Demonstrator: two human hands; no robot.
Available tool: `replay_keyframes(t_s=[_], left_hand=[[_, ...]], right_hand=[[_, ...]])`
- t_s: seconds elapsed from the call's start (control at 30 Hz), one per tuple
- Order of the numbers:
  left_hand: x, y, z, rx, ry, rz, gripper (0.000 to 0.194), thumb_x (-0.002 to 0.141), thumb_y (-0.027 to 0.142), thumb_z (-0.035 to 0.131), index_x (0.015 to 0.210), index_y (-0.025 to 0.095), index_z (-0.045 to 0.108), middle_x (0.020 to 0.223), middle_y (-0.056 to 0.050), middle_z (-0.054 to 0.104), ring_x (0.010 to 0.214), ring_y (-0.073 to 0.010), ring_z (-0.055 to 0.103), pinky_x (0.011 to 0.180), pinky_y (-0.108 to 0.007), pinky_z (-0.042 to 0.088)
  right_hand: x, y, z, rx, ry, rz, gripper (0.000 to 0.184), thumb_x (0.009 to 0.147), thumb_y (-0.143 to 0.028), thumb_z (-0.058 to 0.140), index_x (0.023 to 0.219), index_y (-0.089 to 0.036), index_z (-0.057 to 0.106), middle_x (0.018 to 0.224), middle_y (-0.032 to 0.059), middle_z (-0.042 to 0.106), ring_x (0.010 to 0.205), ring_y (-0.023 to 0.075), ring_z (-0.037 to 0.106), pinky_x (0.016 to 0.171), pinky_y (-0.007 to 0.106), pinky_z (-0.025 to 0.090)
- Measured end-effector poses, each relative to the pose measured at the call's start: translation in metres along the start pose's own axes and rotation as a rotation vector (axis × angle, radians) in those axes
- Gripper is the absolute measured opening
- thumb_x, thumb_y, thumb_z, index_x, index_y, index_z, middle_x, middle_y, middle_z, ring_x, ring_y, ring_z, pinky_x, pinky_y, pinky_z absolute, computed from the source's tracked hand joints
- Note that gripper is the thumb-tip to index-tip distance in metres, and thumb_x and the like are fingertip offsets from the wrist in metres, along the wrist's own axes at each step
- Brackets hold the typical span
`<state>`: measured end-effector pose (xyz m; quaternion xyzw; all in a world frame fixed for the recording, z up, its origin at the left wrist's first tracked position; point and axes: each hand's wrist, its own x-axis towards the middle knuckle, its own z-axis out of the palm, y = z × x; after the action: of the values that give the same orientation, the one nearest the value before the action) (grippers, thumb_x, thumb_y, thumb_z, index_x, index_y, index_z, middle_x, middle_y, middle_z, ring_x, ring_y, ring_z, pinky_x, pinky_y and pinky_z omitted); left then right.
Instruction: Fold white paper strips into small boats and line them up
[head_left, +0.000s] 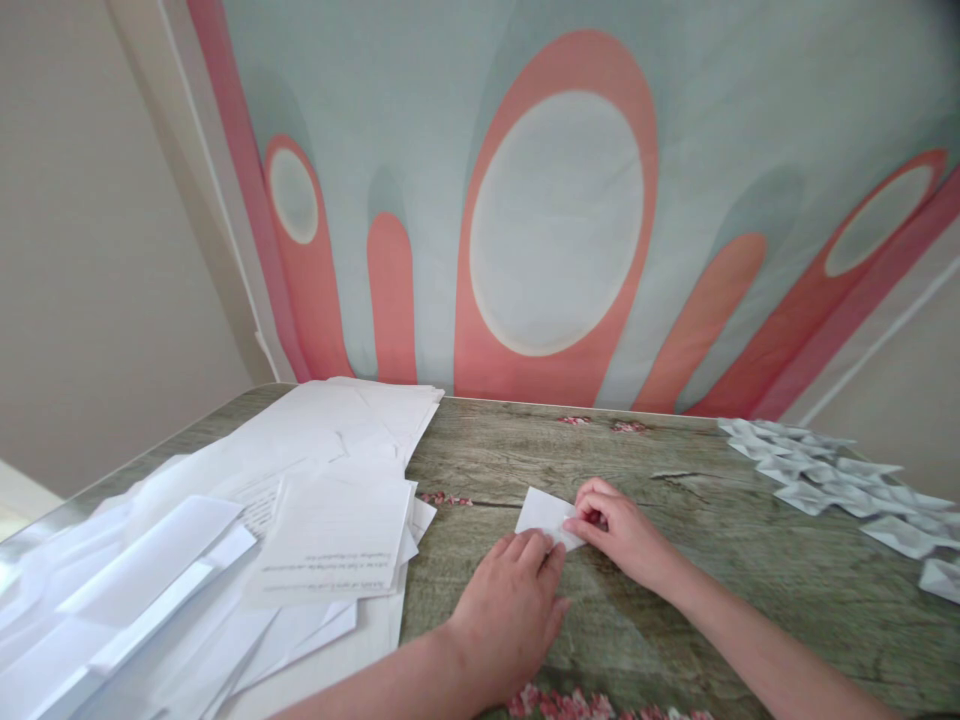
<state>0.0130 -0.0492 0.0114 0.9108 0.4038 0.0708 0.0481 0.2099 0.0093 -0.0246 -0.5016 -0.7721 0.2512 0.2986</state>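
One paper (pixel 534 507), head view, on the surface (pixel 480 440) right of the sheets (pixel 337 525): under the left hand (pixel 511 590), with grip unclear; pinched at the edge in the right hand (pixel 626 535). Might skew if pressed loosely, tear if tugged.

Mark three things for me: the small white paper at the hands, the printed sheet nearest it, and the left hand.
Small white paper (pixel 538 508): head view, on its uncovered far part.
Printed sheet (pixel 334 530): head view, middle of its face.
Left hand (pixel 511 592): head view, back of the hand.
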Motion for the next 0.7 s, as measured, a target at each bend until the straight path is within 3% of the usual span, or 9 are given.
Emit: replay_keyframes(t_s=[0.7], left_hand=[[-0.0004,-0.0001,0.0023,-0.009,0.005,-0.016,0.04,0.087,0.033,0.046,0.124,0.019,0.041,0.112,-0.007,0.049,0.106,-0.0216,0.046,0.094,-0.036,0.038]], right_hand=[[-0.0003,0.0009,-0.0005,0.012,-0.015,0.001,0.022,0.079,-0.033,0.058,0.063,-0.018,0.053,0.08,0.0006,0.051,0.065,0.0121,0.05,0.06,0.026,0.04]])
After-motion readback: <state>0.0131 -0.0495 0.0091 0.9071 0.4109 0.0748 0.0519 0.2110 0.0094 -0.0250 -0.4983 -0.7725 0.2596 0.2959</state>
